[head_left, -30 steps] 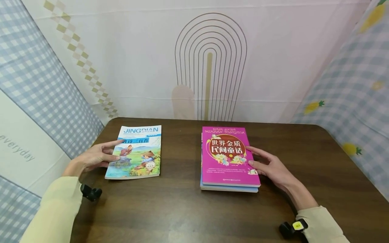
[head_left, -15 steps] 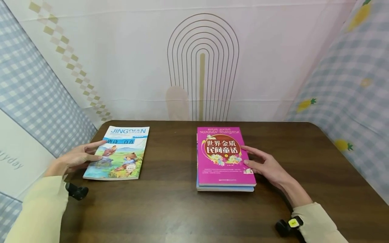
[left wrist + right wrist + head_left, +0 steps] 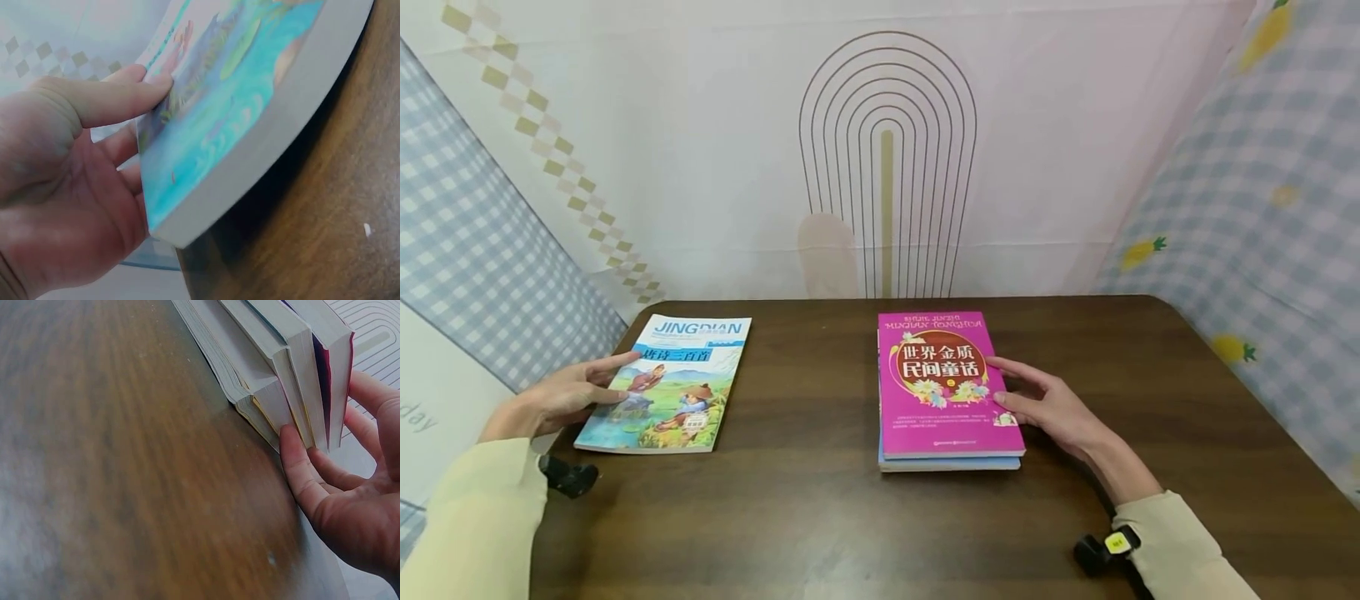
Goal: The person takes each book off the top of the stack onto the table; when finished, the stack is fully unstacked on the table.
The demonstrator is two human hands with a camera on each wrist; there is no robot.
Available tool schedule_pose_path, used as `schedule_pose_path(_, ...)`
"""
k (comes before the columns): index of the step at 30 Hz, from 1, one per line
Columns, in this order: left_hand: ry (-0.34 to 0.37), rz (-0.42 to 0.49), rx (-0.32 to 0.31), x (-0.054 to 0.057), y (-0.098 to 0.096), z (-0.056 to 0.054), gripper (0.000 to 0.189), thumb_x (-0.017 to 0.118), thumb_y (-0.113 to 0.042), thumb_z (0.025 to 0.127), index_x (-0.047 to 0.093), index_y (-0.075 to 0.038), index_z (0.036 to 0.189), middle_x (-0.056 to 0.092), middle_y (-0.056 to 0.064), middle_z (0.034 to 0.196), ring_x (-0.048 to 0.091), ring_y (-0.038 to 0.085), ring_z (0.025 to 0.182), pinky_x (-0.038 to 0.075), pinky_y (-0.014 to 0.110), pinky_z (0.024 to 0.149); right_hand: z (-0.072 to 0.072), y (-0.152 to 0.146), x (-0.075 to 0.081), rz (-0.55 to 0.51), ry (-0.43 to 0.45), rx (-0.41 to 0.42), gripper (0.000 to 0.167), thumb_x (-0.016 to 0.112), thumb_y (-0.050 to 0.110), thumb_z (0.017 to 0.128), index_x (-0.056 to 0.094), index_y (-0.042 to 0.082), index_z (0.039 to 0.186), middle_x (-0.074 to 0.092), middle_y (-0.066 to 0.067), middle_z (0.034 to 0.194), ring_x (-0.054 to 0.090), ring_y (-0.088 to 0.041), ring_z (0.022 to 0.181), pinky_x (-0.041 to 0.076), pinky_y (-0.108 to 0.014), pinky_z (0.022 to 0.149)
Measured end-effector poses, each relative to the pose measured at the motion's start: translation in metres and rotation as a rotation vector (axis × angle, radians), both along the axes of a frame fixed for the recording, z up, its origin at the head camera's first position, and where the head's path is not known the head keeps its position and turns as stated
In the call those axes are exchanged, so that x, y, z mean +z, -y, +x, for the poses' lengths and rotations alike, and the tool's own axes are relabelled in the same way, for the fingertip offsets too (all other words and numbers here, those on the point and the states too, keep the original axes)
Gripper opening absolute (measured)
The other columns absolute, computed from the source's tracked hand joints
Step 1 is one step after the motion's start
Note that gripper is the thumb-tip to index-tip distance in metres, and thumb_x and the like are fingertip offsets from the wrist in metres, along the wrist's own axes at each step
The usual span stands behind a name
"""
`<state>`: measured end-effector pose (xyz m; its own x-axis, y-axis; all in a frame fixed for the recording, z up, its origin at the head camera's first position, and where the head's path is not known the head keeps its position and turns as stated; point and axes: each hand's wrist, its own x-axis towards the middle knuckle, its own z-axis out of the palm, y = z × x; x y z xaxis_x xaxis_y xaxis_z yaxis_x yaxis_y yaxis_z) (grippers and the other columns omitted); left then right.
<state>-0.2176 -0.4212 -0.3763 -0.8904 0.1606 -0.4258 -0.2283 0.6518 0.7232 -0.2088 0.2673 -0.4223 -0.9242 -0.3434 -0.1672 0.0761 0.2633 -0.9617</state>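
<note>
At the table's left side lies a children's paperback [image 3: 677, 392] with a blue-green landscape cover. My left hand [image 3: 561, 398] holds its left edge, the thumb on the cover and the other fingers at the edge and below it, as the left wrist view shows. Right of the table's middle is a stack of several books, topped by a magenta book [image 3: 936, 425]; a light blue one [image 3: 955, 464] shows beneath. My right hand [image 3: 1060, 412] touches the stack's right side. In the right wrist view, its fingertips rest against the page edges [image 3: 275, 403] of the stacked books.
Both books and stack lie on a dark brown wooden table [image 3: 820, 517]. Behind it hangs a pale cloth [image 3: 722, 167] with an arch pattern. Blue checked cloth [image 3: 497, 208] borders the left, and another checked cloth with pineapples [image 3: 1247, 217] the right.
The landscape-cover book has slid left across the table with my left hand on it. My right hand stays at the stack. The whole head view has shifted somewhat.
</note>
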Motion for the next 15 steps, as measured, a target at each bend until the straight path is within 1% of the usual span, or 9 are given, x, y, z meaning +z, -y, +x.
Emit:
schedule_pose_path(1,-0.021,-0.055,-0.009,0.002,-0.001,0.001,0.086,0.064,-0.014,0.105,0.007,-0.005,0.167,0.024,0.046,0.159,0.054,0.039,0.127,0.058,0.031,0.086,0.0,0.001,-0.001,-0.001,0.003,0.001,0.068,0.071,0.033,0.103,0.041,0.024,0.164,0.032,-0.019,0.166,0.065,-0.029,0.12,0.065,-0.034,0.093)
schedule_pose_path(3,-0.064,-0.164,-0.036,0.006,-0.006,0.002,0.082,0.065,-0.012,0.103,0.013,0.001,0.166,0.047,0.044,0.135,0.059,0.036,0.108,0.055,0.031,0.078,0.0,0.001,-0.001,0.003,0.002,0.001,0.068,0.071,0.033,0.103,0.041,0.024,0.164,0.032,-0.019,0.166,0.064,-0.03,0.12,0.065,-0.034,0.092)
schedule_pose_path(4,-0.091,-0.224,-0.048,0.008,-0.01,0.001,0.081,0.066,-0.011,0.102,0.016,0.005,0.164,0.053,0.039,0.117,0.057,0.031,0.096,0.052,0.031,0.073,0.0,0.001,-0.001,0.005,0.001,-0.002,0.068,0.071,0.033,0.103,0.041,0.024,0.164,0.033,-0.018,0.166,0.064,-0.03,0.121,0.065,-0.034,0.092)
schedule_pose_path(5,-0.126,-0.296,-0.07,0.012,-0.015,0.001,0.08,0.068,-0.011,0.1,0.021,0.008,0.162,0.055,0.039,0.112,0.058,0.035,0.091,0.054,0.035,0.074,0.0,0.001,0.0,0.006,0.003,-0.009,0.068,0.071,0.033,0.102,0.042,0.025,0.163,0.034,-0.018,0.165,0.064,-0.03,0.121,0.065,-0.034,0.092)
schedule_pose_path(8,-0.218,-0.446,-0.107,0.023,-0.035,-0.002,0.078,0.072,-0.013,0.096,0.031,0.014,0.156,0.056,0.047,0.114,0.059,0.055,0.099,0.057,0.056,0.085,-0.002,0.001,0.0,0.013,0.0,-0.008,0.069,0.071,0.034,0.103,0.041,0.025,0.164,0.034,-0.019,0.165,0.064,-0.03,0.121,0.065,-0.034,0.092)
schedule_pose_path(9,-0.247,-0.485,-0.117,0.028,-0.044,-0.002,0.077,0.073,-0.014,0.096,0.033,0.014,0.155,0.053,0.051,0.125,0.058,0.057,0.104,0.056,0.059,0.087,-0.002,0.001,0.0,0.014,0.005,-0.013,0.069,0.071,0.034,0.102,0.041,0.025,0.164,0.034,-0.018,0.165,0.064,-0.03,0.121,0.065,-0.034,0.092)
schedule_pose_path(11,-0.297,-0.5,-0.129,0.037,-0.065,-0.003,0.074,0.072,-0.018,0.098,0.036,0.01,0.157,0.042,0.052,0.143,0.064,0.055,0.102,0.058,0.06,0.085,-0.002,0.001,0.001,0.018,0.006,-0.008,0.07,0.071,0.035,0.102,0.04,0.025,0.164,0.034,-0.018,0.165,0.064,-0.03,0.121,0.065,-0.034,0.092)
schedule_pose_path(13,-0.353,-0.455,-0.145,0.044,-0.09,-0.003,0.071,0.068,-0.02,0.102,0.036,0.005,0.16,0.046,0.047,0.145,0.068,0.05,0.101,0.06,0.055,0.082,-0.001,0.001,0.002,0.018,0.009,-0.006,0.07,0.071,0.035,0.103,0.039,0.025,0.165,0.033,-0.018,0.166,0.064,-0.03,0.121,0.065,-0.034,0.092)
schedule_pose_path(15,-0.388,-0.35,-0.178,0.048,-0.12,-0.003,0.067,0.065,-0.023,0.105,0.036,-0.003,0.163,0.054,0.041,0.142,0.072,0.04,0.09,0.06,0.046,0.07,0.0,0.001,0.002,0.02,0.004,-0.004,0.07,0.071,0.035,0.103,0.039,0.025,0.165,0.032,-0.018,0.167,0.063,-0.03,0.121,0.065,-0.034,0.092)
